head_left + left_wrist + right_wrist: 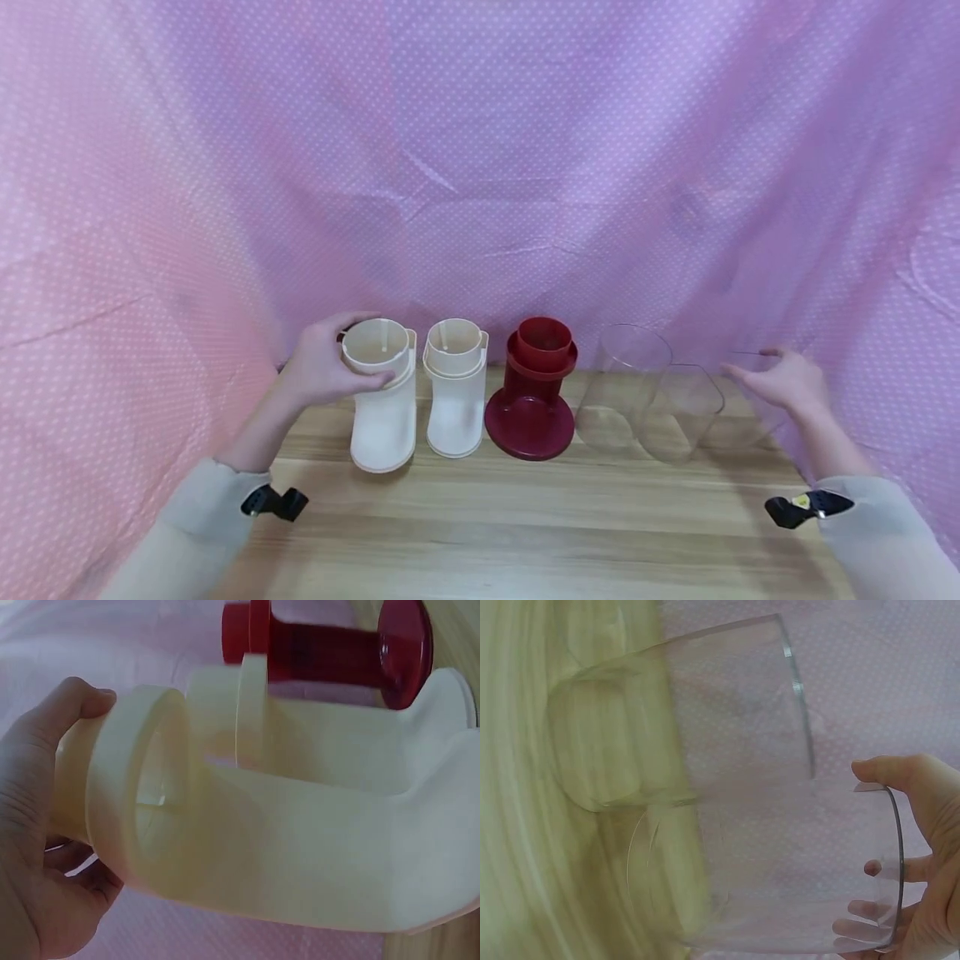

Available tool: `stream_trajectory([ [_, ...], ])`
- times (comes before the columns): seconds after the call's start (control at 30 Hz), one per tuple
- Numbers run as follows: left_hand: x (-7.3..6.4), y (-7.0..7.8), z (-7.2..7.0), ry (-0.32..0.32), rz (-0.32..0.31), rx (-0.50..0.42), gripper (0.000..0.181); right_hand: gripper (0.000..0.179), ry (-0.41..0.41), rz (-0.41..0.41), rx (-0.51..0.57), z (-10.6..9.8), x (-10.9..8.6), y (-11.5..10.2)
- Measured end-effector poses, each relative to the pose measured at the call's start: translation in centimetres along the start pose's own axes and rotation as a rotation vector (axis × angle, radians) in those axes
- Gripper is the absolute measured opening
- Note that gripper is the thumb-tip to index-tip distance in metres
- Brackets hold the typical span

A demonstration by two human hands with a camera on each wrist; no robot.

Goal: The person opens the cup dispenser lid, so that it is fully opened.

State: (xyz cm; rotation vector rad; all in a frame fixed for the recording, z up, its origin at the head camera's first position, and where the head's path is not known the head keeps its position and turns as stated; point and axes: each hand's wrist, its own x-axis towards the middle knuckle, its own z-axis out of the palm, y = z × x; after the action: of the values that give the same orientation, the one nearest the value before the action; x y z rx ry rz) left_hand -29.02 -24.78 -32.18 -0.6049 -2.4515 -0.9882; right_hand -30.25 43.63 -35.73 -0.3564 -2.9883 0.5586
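Note:
My left hand (322, 367) grips the round upper part of the larger cream stand (382, 429), thumb on the near side and fingers round the far side. In the left wrist view this cream stand (315, 847) shows a ring collar and an open-fronted body. Beside it is a narrower cream stand (456, 417) of like shape. My right hand (791, 383) holds the rightmost clear container (795, 877) by its rim; the fingers show through the transparent wall. Another clear container (678, 408) stands just left of that one.
A dark red stand (531, 429) with a round base is mid-row. A taller clear container (626, 375) stands right of it. The row is on a wood-grain table (510, 525), with a pink dotted cloth (480, 167) behind and at both sides.

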Motion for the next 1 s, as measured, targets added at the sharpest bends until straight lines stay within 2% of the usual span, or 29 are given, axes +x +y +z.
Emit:
stream_trajectory([
  [0.07,0.5,-1.1,-0.1,-0.037,-0.051,-0.001,0.078,0.11,0.001,0.005,-0.002,0.6,0.0,0.2],
  [0.23,1.0,-3.2,0.3,-0.095,-0.121,-0.01,0.082,0.107,0.005,0.003,-0.009,1.8,-0.1,0.3],
  [0.57,1.0,-6.0,1.2,-0.115,-0.196,-0.055,0.091,0.104,0.016,0.013,0.025,3.1,-0.7,-0.3],
  [0.8,0.9,-6.8,0.9,-0.146,-0.199,-0.079,0.097,0.098,0.008,-0.014,0.019,4.1,-0.7,-1.1],
  [1.0,0.6,-6.3,0.6,-0.163,-0.198,-0.068,0.091,0.097,0.02,-0.021,0.029,4.6,-0.9,-1.7],
])
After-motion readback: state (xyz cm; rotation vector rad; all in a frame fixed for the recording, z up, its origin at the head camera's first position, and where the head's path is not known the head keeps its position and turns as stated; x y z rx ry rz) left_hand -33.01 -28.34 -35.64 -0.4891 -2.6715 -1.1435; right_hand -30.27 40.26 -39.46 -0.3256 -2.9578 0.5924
